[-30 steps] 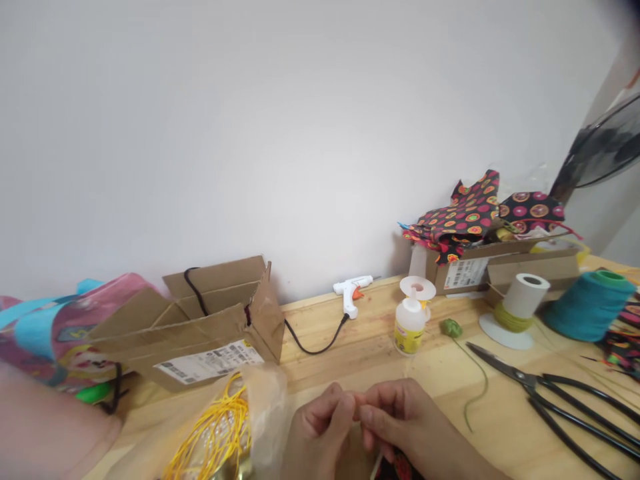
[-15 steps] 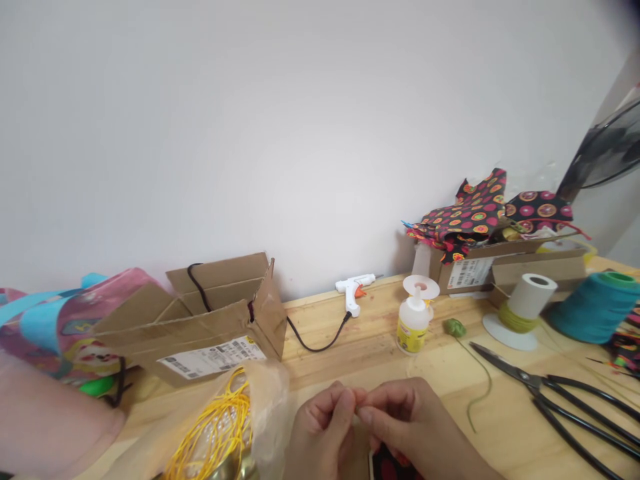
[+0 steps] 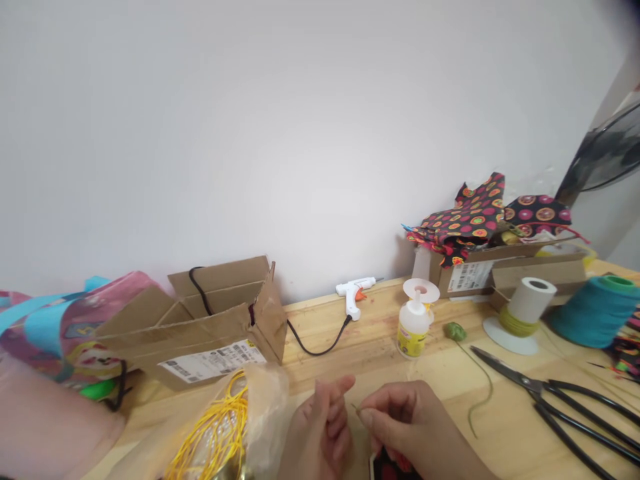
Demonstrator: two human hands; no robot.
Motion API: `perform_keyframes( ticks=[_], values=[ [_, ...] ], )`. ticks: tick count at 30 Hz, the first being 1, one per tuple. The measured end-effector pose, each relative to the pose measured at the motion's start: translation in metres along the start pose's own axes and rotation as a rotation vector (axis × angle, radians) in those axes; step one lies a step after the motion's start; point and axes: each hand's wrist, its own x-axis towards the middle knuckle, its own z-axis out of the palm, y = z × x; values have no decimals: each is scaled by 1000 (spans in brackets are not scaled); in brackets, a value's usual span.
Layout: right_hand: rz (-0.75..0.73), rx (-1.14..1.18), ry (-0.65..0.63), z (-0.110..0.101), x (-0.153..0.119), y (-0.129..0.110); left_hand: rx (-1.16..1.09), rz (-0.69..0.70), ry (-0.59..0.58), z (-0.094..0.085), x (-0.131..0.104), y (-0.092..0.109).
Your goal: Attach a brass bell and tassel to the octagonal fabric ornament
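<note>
At the bottom centre, my left hand (image 3: 323,427) has its fingers loosely curled and apart, the index finger stretched out, with nothing seen in it. My right hand (image 3: 407,420), just beside it, pinches a thin greenish strand (image 3: 355,407) whose tip pokes out between thumb and index finger. The two hands do not touch. Partly hidden under my right hand lies a dark patterned fabric piece (image 3: 387,465). To the left of my left hand is a plastic bag (image 3: 267,400) with yellow cords (image 3: 213,427) in it.
Behind are an open cardboard box (image 3: 200,340), a white glue gun (image 3: 353,293) and a glue bottle (image 3: 413,330). Rightward lie a green ball with a cord tail (image 3: 455,331), black scissors (image 3: 535,387), a white spool (image 3: 530,307), a teal thread cone (image 3: 595,310) and a fabric-filled box (image 3: 470,277).
My left hand has come away from my right fingertips and opened. My right hand keeps its pinch, and the strand's tip now shows.
</note>
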Motion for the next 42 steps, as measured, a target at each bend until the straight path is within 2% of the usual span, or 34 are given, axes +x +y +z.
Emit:
perform_keyframes(
  ticks=[6, 9, 12, 16, 18, 20, 23, 25, 28, 33, 35, 42],
  values=[
    [-11, 23, -29, 0, -2, -4, 89, 127, -173, 2, -2, -8],
    [11, 12, -28, 1, -3, -4, 76, 109, -215, 3, -5, -5],
    [1, -39, -11, 1, -2, -1, -18, 64, -180, 3, -6, 2],
    [16, -88, 29, 1, -1, 3, -239, 148, -98, 5, -5, 12],
    [-1, -74, 23, 1, -1, 2, -326, 100, -76, 6, -5, 17],
    [-74, -68, 24, 1, -2, -2, -362, -46, -117, 6, -6, 21],
    [-237, -148, 58, -1, -5, -8, -397, -203, -259, 8, -9, 22],
    [-372, -254, 53, -3, -5, -8, -410, -244, -337, 10, -12, 21],
    [-562, -420, 13, -4, -4, -4, -422, -292, -384, 15, -17, 19],
    [-737, -644, 18, -5, -3, -1, -460, -335, -438, 19, -19, 17],
    [-722, -658, 21, -5, -4, -3, -459, -333, -460, 17, -19, 17],
    [-422, -483, 21, -5, -2, 0, -383, -316, -500, 14, -21, 16]
  ],
)
